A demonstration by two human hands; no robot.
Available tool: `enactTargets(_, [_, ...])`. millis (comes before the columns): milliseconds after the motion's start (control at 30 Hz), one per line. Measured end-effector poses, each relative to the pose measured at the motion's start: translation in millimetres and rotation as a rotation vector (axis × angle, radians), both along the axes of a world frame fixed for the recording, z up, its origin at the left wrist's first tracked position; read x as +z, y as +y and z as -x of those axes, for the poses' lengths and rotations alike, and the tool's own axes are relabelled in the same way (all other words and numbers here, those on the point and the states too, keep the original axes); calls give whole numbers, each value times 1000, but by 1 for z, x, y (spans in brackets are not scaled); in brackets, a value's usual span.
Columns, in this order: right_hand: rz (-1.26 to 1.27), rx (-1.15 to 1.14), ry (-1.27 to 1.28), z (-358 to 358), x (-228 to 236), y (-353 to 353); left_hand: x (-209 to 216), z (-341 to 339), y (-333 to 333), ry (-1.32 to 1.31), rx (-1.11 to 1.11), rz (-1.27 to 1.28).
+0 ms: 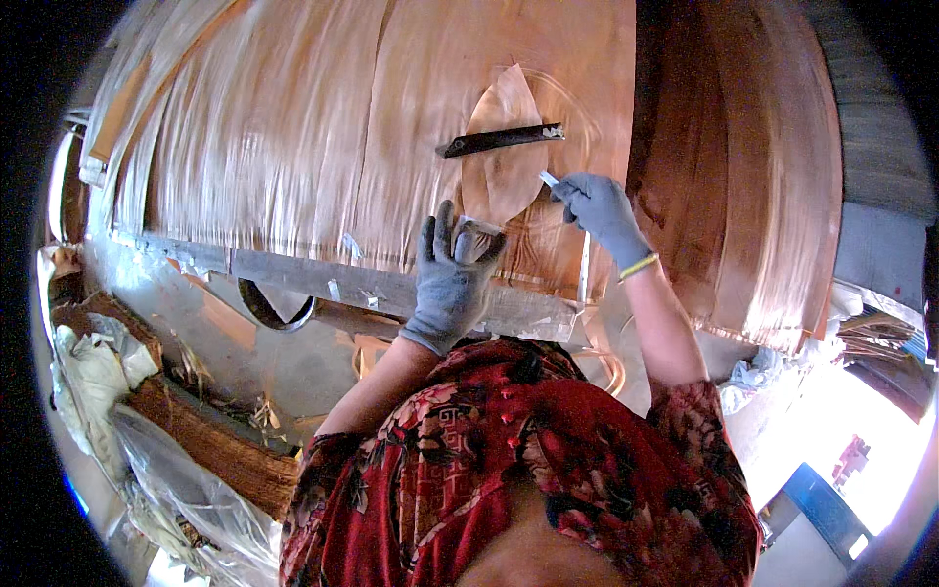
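A large sheet of thin reddish-brown wood veneer (293, 147) lies spread over the bench. On it sits a leaf-shaped veneer patch (501, 147) with a dark flat bar (501, 140) laid across it. My left hand (452, 279), in a grey glove, is closed around a small roll of tape (476, 238) at the patch's near tip. My right hand (599, 207), also gloved, pinches a short strip of pale tape (550, 179) at the right edge of the patch.
A metal rail (323, 279) runs along the bench's near edge. More veneer sheets (743, 166) are stacked at the right. Veneer scraps and plastic sheeting (186, 479) lie piled at the lower left. A blue box (822, 509) stands at the lower right.
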State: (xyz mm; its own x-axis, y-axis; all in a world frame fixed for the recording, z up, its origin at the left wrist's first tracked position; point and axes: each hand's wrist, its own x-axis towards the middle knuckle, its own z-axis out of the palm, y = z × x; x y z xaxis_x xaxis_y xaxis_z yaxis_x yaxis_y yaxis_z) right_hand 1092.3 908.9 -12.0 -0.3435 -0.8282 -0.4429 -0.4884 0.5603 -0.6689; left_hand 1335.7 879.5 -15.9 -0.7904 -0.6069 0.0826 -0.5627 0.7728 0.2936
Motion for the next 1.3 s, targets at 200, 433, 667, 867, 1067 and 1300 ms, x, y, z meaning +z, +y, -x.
enactTargets(200, [-173,37,-17,9,0,-24,31,3,-9,-115,-28,-80])
enactTargets(433, [-261,193,224,6,17,-38,6,65,-26,234,-21,13])
enactTargets(667, [256,225,68,10,-77,-2,-23,86,-37,232,221,-111])
enactTargets(867, [348,65,483,-46,-100,28,-34,99,-32,184,27,104])
enactTargets(1067, [184,-384,-21,14,8,97,-25,96,-34,26,-87,325])
enactTargets(1300, [240,-842,301,105,39,146,-32,82,-50,-149,-198,326])
